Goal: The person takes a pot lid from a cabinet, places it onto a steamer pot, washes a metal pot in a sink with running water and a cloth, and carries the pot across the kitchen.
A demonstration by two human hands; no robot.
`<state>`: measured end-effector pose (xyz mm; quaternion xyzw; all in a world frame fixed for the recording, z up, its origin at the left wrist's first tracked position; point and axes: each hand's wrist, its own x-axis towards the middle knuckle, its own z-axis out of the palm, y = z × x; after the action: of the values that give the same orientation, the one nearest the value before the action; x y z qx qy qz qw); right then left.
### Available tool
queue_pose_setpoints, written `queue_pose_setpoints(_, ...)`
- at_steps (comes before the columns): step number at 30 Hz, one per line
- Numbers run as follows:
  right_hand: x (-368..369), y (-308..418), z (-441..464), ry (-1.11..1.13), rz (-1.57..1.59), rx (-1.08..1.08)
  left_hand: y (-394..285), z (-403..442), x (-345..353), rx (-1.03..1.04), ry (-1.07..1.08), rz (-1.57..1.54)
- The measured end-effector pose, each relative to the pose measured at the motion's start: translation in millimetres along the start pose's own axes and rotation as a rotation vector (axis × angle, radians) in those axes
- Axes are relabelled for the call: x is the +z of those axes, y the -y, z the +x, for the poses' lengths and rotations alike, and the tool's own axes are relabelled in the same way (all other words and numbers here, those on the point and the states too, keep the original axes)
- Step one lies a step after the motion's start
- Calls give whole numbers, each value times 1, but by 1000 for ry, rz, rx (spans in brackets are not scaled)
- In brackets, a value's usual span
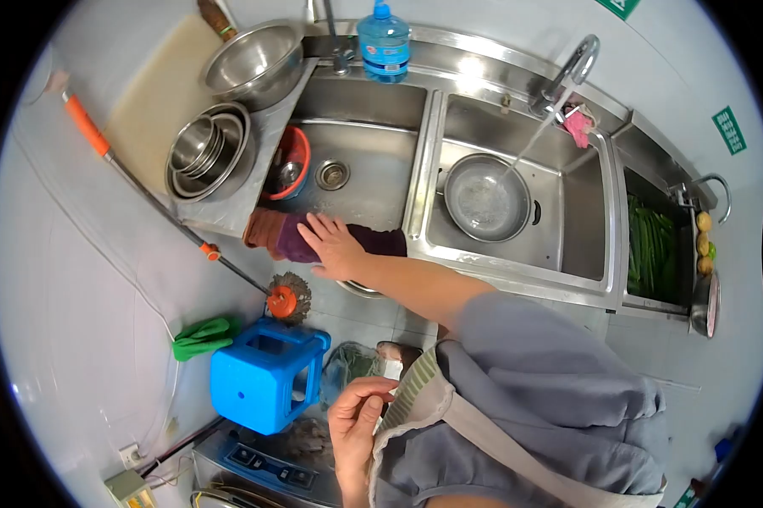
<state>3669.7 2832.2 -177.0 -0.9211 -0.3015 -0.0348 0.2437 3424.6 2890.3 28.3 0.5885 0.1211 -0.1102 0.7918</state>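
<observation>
My right hand (335,245) lies with fingers spread on dark purple cloth (380,241), draped along the front rim of the left sink. A brown cloth (264,233) is at its left end. My left hand (358,419) is curled in front of the apron (419,394), thumb against the fingers; what it holds, if anything, is hidden. Inside the left sink (373,169) a red basin (293,161) sits near the drain. In the right sink, water runs from the tap (578,63) into a round metal basin (483,199).
Metal bowls (208,157) stand on the left counter. A blue water jug (385,46) is behind the sinks. On the floor side are a blue stool (258,377) and a long-handled brush (284,300). Green vegetables (650,245) fill the far-right sink.
</observation>
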Motion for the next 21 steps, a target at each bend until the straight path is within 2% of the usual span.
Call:
queue_pose_setpoints(5,-49,-13,-68,-218,356,-110,5,26,25,-11,83,116)
queue_pose_setpoints(7,-70,-27,-116,-210,500,-5,3,39,38,-33,122,133)
queue_pose_setpoints(9,-84,-52,-159,-257,488,142,-3,50,52,-52,150,143)
queue_pose_setpoints(12,-111,-109,-207,-223,495,363,-25,68,80,185,268,153)
queue_pose_setpoints(13,-116,-128,-220,-229,504,437,-38,76,94,179,262,150)
queue_pose_setpoints(15,-123,-165,-243,-222,572,601,-64,94,124,568,411,230)
queue_pose_setpoints(17,-131,-193,-253,-267,492,595,-77,108,163,794,489,42)
queue_pose_setpoints(18,-132,-204,-258,-228,506,579,-83,107,175,844,528,-13)
queue_pose_setpoints(20,-135,-220,-261,-186,634,720,-97,103,194,922,578,-123)
queue_pose_setpoints(21,-138,-223,-262,-161,639,707,-102,102,199,951,581,-160)
